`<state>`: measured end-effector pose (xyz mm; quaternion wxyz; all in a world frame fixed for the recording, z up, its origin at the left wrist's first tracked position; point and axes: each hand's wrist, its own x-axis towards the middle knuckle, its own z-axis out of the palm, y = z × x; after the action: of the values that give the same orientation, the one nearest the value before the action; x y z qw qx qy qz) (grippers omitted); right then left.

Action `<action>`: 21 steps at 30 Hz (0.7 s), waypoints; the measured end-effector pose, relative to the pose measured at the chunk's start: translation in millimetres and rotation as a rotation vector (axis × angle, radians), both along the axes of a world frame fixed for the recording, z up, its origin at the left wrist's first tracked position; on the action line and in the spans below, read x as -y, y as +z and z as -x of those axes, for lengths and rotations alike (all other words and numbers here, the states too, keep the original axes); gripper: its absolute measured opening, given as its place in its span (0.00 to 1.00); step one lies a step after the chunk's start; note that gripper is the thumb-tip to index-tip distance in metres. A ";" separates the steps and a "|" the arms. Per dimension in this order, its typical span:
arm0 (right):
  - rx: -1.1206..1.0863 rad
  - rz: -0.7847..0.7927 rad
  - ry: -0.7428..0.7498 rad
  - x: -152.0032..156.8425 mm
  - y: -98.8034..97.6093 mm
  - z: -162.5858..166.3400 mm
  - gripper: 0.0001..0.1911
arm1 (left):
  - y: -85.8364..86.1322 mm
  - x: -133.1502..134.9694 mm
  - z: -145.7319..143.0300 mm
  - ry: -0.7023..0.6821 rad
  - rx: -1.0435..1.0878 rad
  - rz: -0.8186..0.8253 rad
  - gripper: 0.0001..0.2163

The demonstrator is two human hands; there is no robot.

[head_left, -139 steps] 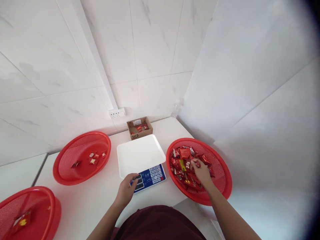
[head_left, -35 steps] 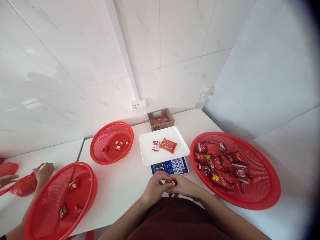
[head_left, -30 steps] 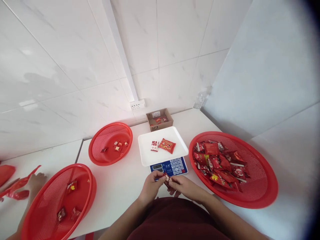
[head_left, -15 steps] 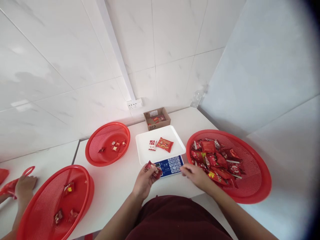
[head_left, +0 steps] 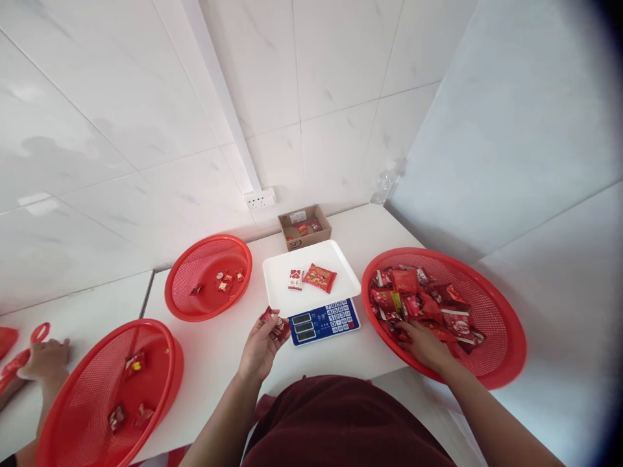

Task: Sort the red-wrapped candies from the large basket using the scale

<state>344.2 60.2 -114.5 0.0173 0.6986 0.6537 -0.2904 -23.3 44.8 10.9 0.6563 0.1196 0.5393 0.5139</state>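
My left hand (head_left: pixel 260 350) is closed on a small dark red snack packet (head_left: pixel 278 327), held just left of the blue keypad of a scale (head_left: pixel 324 322). On the scale's white tray (head_left: pixel 282 295) lie a white-and-red packet (head_left: pixel 294 279) and a larger red snack packet (head_left: pixel 320 277). My right hand (head_left: pixel 426 344) is inside a big red basket (head_left: pixel 501 331) on the right. Its fingers reach apart onto the red packets (head_left: pixel 413 305) heaped there, and the fingertips are partly hidden among them.
A cardboard box (head_left: pixel 305 239) with a few packets stands behind the scale. Two red baskets, one at the back (head_left: pixel 182 295) and one nearer (head_left: pixel 73 395), hold several small packets. A co-worker's hand (head_left: pixel 48 360) is at far left. A clear plastic bottle (head_left: pixel 384 187) stands in the corner.
My right hand has moved from beside the scale's keypad into the right basket. My left hand has shifted left with its packet, uncovering the scale's displays.
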 end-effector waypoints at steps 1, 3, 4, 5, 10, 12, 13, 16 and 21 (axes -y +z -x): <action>-0.023 0.005 -0.027 -0.4 1.3 0.2 0.17 | 1.3 -0.1 -1.0 -0.009 0.002 0.002 0.12; -0.064 0.029 -0.096 -1.7 6.1 -0.7 0.13 | 4.3 -0.4 -1.8 -0.018 0.000 0.010 0.11; -0.072 0.032 -0.132 -2.4 9.0 -1.9 0.12 | 5.7 -0.6 -1.7 -0.018 -0.003 0.015 0.11; -0.071 0.028 -0.164 -3.0 12.0 -3.5 0.12 | 6.9 -0.6 -1.3 -0.017 -0.008 0.022 0.10; -0.008 -0.033 -0.279 -7.3 29.3 -16.7 0.13 | 7.6 -1.1 1.0 0.000 -0.039 0.052 0.05; 0.044 -0.064 -0.335 -9.5 38.2 -20.9 0.15 | 6.1 -1.6 0.4 -0.007 -0.056 0.068 0.05; 0.089 -0.092 -0.358 -10.4 42.7 -21.7 0.16 | 5.4 -1.9 -0.4 -0.014 -0.061 0.076 0.04; 0.247 -0.180 -0.344 -11.9 52.1 -16.7 0.16 | 4.4 -2.2 -4.0 -0.032 -0.059 0.088 0.04; 0.196 -0.069 -0.098 -10.2 42.0 6.1 0.18 | 7.5 -0.4 -10.5 -0.057 -0.046 0.117 0.05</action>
<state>338.1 70.4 -72.5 0.0431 0.7549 0.6235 -0.1985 -12.7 45.1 18.4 0.6640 0.1084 0.5796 0.4598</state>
